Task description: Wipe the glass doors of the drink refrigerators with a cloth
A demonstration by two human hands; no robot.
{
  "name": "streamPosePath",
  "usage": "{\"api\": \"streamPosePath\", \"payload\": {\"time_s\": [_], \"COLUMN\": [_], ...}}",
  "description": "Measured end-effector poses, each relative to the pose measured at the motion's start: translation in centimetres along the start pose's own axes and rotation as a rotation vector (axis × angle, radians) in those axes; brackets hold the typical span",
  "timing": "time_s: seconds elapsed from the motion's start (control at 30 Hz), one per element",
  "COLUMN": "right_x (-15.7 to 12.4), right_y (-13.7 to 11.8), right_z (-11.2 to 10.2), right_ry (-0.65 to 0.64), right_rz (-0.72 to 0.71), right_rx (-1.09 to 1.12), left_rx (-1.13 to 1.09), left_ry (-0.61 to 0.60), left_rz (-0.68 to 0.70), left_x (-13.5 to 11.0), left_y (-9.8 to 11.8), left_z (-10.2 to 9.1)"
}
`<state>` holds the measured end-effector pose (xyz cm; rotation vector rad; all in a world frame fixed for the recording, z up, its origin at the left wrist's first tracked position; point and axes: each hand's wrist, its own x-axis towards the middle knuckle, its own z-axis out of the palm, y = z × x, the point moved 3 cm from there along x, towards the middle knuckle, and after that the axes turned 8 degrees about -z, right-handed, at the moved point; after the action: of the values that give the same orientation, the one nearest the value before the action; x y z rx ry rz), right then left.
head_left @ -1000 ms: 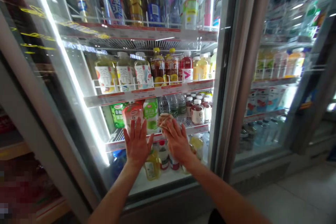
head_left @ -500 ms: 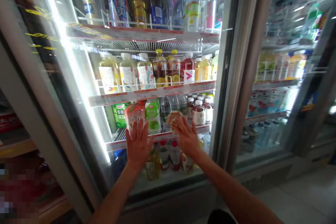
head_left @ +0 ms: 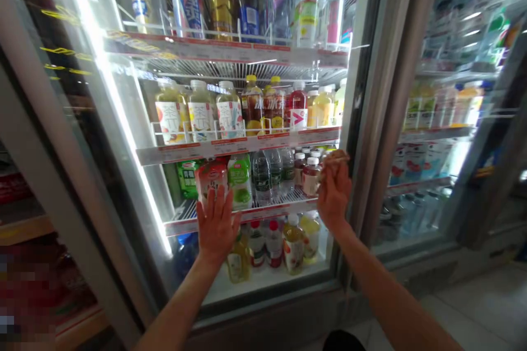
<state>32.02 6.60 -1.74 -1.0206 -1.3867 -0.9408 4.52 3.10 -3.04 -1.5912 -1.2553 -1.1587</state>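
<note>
A glass door [head_left: 263, 285] of a lit drinks fridge fills the middle of the head view. My left hand [head_left: 216, 225] lies flat against the glass, fingers spread, in front of a red drink bottle [head_left: 212, 173] on the third shelf. In my right hand [head_left: 335, 200] is a crumpled brownish cloth [head_left: 335, 159], pressed to the glass near the door's right frame. Small dark bottles with white caps [head_left: 310, 175] stand behind the glass just left of the cloth.
Shelves behind the glass hold tea bottles [head_left: 168, 115], cans [head_left: 187, 3] and water bottles [head_left: 262, 175]. To the right is a metal door frame [head_left: 382, 120] and a second fridge door [head_left: 428, 159]. Shelves with red packages [head_left: 33, 279] stand at the left. Pale floor tiles [head_left: 473, 312] show lower right.
My right hand has slid the cloth rightward and slightly up across the glass, to the door's right frame. My left hand stays in place on the glass.
</note>
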Motion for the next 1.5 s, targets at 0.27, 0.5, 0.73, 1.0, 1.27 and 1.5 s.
{"api": "streamPosePath", "payload": {"time_s": [0.27,0.5,0.73,1.0,1.27,1.5], "right_x": [-0.5,2.4,1.1,1.2,1.2,-1.7], "right_y": [-3.5,0.4,-6.4,-7.9,-7.0,-12.7], "right_z": [0.5,0.0,0.8,1.2,0.9,1.7], "right_ry": [-0.158,0.039,-0.150,-0.079,-0.087,-0.279], "right_rz": [-0.267,0.085,-0.351,-0.165,-0.148,-0.365], "right_rx": [0.100,-0.003,0.111,0.082,0.079,0.182], "left_rx": [-0.005,-0.029,-0.010,0.024,0.013,0.012], "left_ry": [0.018,0.050,0.039,0.048,0.050,0.050], "left_rz": [0.010,0.067,0.035,0.064,0.006,0.002], "left_x": [-0.1,0.9,2.6,2.2,0.7,0.1], "left_y": [-0.1,0.0,0.2,-0.1,-2.7,-3.8], "left_z": [0.1,-1.3,-0.9,-0.4,-1.6,-1.7]}}
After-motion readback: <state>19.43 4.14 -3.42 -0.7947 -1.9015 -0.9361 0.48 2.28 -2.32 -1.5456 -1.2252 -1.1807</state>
